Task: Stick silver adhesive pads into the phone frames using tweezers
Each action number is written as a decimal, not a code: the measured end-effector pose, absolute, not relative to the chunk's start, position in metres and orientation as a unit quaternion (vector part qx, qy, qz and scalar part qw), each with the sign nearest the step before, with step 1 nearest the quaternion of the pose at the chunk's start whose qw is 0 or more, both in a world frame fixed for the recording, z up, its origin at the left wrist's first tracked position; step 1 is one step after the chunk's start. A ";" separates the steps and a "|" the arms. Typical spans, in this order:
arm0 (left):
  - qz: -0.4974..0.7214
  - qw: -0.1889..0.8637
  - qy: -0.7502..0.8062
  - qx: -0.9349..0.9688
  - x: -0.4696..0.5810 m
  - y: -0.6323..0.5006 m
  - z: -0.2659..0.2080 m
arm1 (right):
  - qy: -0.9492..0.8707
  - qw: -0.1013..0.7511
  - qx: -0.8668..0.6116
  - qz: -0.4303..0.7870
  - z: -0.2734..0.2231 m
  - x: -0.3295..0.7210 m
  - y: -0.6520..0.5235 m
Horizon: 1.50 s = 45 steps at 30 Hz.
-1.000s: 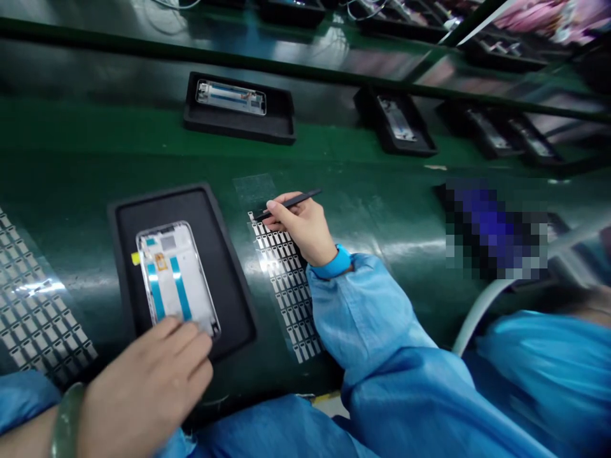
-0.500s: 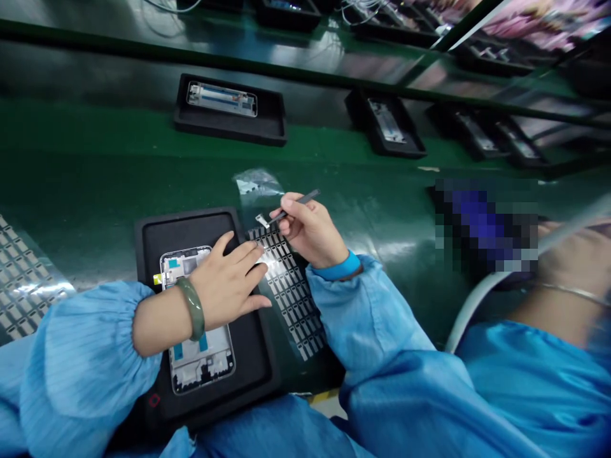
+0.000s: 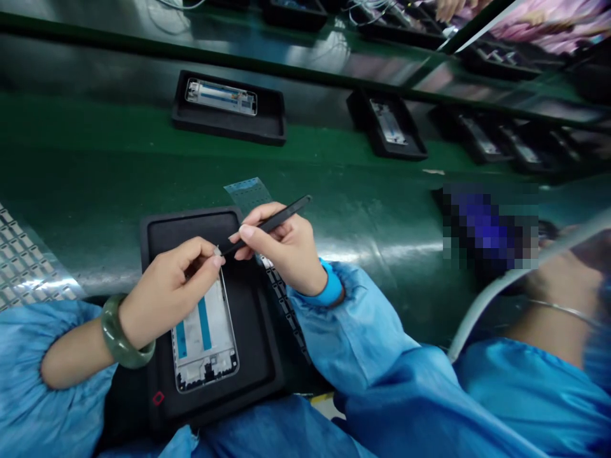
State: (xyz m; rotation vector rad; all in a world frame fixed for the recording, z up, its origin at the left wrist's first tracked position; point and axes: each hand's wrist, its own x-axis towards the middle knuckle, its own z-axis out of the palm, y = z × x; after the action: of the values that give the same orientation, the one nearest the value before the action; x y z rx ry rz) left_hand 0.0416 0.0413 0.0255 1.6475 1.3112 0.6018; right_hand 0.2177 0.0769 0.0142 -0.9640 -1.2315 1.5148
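My left grip (image 3: 167, 286) now pinches the small tab (image 3: 217, 252), my right grip (image 3: 281, 245) holding the black tool (image 3: 286, 216) to it, so tab's off the sheet (image 3: 281, 289), near phone frame's (image 3: 218, 331) far end.

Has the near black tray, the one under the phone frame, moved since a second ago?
Yes. The near black tray sits farther right and nearer the camera, judged against the far black tray on the green bench.
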 end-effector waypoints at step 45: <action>0.137 0.162 0.452 0.866 -0.027 0.021 -0.005 | -0.613 0.335 -0.438 0.566 -0.008 0.185 0.080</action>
State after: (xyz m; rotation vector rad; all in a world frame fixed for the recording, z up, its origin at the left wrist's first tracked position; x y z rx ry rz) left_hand -0.0266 0.0214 -0.0054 2.4714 1.2903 0.3923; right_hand 0.1847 0.0796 -0.0078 -1.1425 -1.5995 1.4774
